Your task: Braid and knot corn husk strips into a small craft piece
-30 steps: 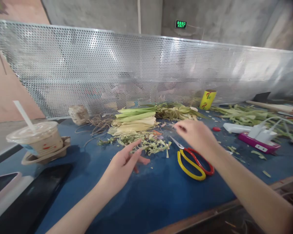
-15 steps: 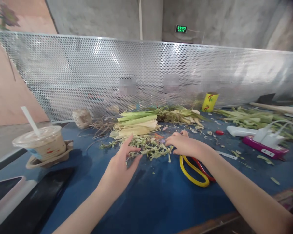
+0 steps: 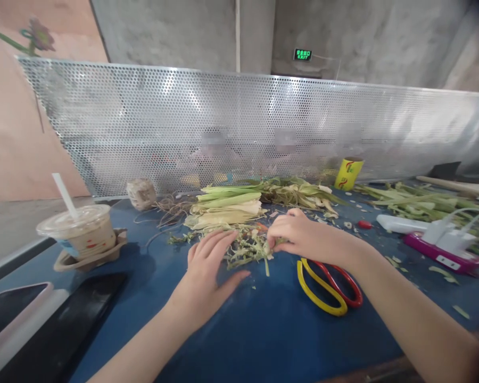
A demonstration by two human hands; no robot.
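Heap of green and yellow husk trimmings [image 3: 245,246] on a blue table [image 3: 263,330], lying between the two hands and stretched roughly left to right. Left hand [image 3: 207,268]: fingers spread and flat, palm down, touching the heap's left edge; the trimmings lie just ahead and to its right. Right hand [image 3: 299,236]: fingers curled together, fingertips pinching into the heap's right end. Both hands equally close, one at each end. Red and yellow scissors [image 3: 329,284]: flat on the table, just beside the right wrist. Stacked corn husks [image 3: 227,205]: just behind the heap, long axis left to right. Lidded drink cup [image 3: 80,231] with straw: far left. Perforated metal screen [image 3: 239,127]: along the back edge.
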